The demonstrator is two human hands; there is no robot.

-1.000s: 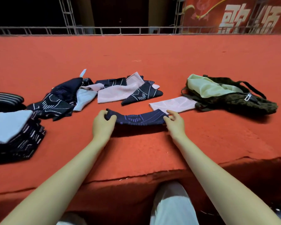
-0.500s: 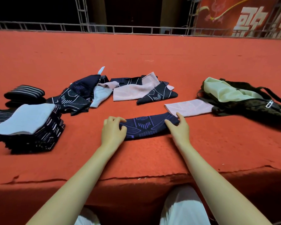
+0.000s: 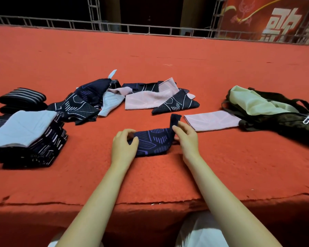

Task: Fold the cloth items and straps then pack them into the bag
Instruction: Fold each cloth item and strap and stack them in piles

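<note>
Cloth: dark patterned cloth lay on the bench near its front edge; it looked soft, light and limp.
Hands: left hand pinched its left end; right hand gripped its raised right end.
Hold: best taken at the ends.
Room: bare surface around it; bag lay open at right, folded stack at left.

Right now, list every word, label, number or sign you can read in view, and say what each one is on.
Red banner behind the metal railing: large pale characters, cut off by the frame edge and blurred, not readable for certain.
Dark olive fabric bag: no text visible.
Dark blue patterned cloth and the other cloths: line patterns only, no words.
</note>
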